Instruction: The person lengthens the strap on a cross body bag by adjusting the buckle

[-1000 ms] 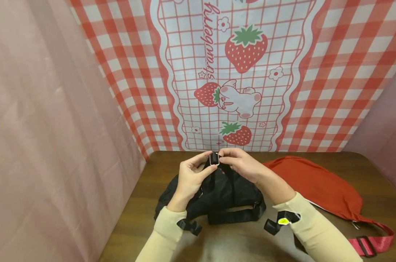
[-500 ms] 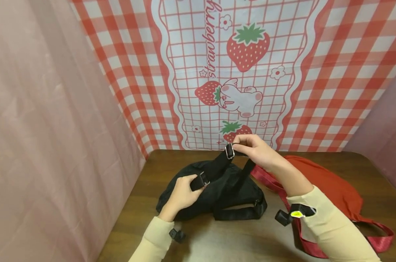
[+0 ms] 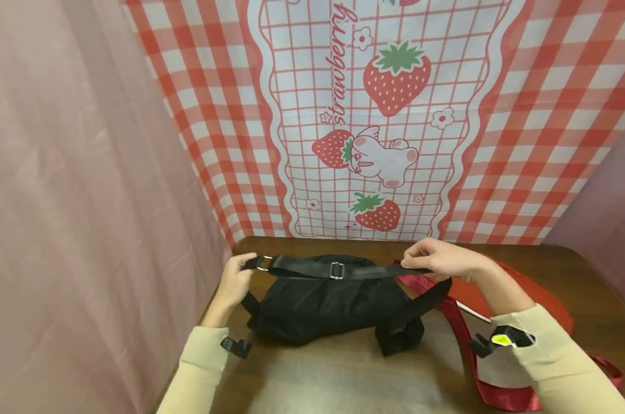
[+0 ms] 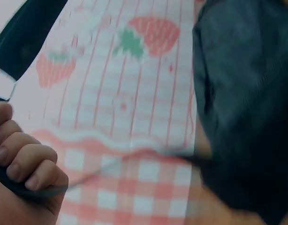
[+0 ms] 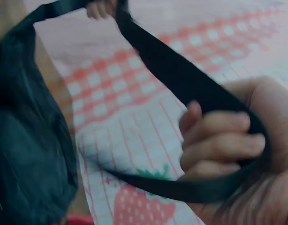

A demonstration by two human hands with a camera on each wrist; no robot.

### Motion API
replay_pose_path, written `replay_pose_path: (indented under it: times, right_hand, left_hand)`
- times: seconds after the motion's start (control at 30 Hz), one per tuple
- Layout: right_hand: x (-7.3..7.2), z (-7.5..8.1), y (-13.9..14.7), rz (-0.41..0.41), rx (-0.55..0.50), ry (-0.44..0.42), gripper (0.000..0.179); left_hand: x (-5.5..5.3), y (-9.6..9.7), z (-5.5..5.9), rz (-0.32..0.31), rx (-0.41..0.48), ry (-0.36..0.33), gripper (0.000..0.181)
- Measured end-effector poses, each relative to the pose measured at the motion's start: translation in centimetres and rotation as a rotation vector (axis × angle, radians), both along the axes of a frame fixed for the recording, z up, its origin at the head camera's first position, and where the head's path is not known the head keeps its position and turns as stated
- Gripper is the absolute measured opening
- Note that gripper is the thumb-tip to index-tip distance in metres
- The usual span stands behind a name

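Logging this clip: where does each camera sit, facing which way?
Head: on the head, facing forward and down over the black bag, strap and strawberry backdrop; left hand, right hand and both sleeves show.
Left wrist: on that wrist, facing its hand gripping the strap, black bag at picture right; only that hand shows.
Right wrist: on that wrist, facing its hand and strap; right hand and some left fingers show.
Both wrist views share black bag and backdrop.
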State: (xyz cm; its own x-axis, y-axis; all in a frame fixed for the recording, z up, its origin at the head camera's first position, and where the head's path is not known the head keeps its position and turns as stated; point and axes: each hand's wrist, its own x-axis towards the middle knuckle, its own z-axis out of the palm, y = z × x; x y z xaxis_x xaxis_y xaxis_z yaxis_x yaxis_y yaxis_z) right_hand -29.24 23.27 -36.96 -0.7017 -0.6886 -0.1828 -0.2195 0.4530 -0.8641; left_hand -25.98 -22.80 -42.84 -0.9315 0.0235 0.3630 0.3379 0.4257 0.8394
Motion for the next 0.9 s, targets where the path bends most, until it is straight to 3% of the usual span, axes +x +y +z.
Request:
replay_pose_path:
  times: [0.1, 0.2, 0.27, 0.37, 0.5, 0.57, 0.63, 0.73, 0.87, 0.9]
  right_hand:
    - [-0.2, 0.3, 2.4, 0.002, -0.013, -0.038, 0.046]
    - [-0.2, 0.2, 3.7, -0.092, 0.006, 0.089, 0.041]
    - [-0.3, -0.3, 3.9, -0.165, 0.026, 0.178, 0.038]
    - [-0.1, -1.5, 3.4, -0.183, 0.058, 0.246, 0.032]
    - [0.8, -4.5, 2.3, -0.07, 0.067, 0.241, 0.027]
    - [1.2, -6.3, 1.5, -0.008, 0.057, 0.241, 0.028]
    - [1.6, -8.0, 0.7, 0.034, 0.043, 0.255, 0.029]
    - [1.9, -10.3, 0.0, 0.057, 0.064, 0.313, 0.028]
    - [2.0, -12.6, -0.2, 0.024, 0.133, 0.465, 0.022]
    - [2.0, -12.9, 0.0, -0.001, 0.144, 0.518, 0.018]
  left_hand:
    - [-0.7, -2.1, 0.0, 0.01, 0.22, -0.011, 0.017]
    - [-1.0, -3.1, -0.6, -0.022, 0.379, -0.043, 0.024]
    - [-0.8, -3.4, -1.3, -0.032, 0.388, -0.069, 0.023]
    - [-0.1, -3.4, -2.8, -0.002, 0.189, -0.057, 0.017]
    - [1.1, -2.7, -5.3, -0.018, -0.214, 0.042, 0.023]
    - [1.8, -2.3, -6.6, -0.063, -0.338, 0.08, 0.026]
    - [2.2, -1.7, -8.0, -0.103, -0.388, 0.083, 0.027]
    - [2.3, -1.1, -10.1, -0.101, -0.415, 0.077, 0.03]
    - [2.6, -0.9, -11.8, -0.04, -0.461, 0.046, 0.025]
    - [2.1, -1.4, -13.2, -0.039, -0.483, 0.07, 0.024]
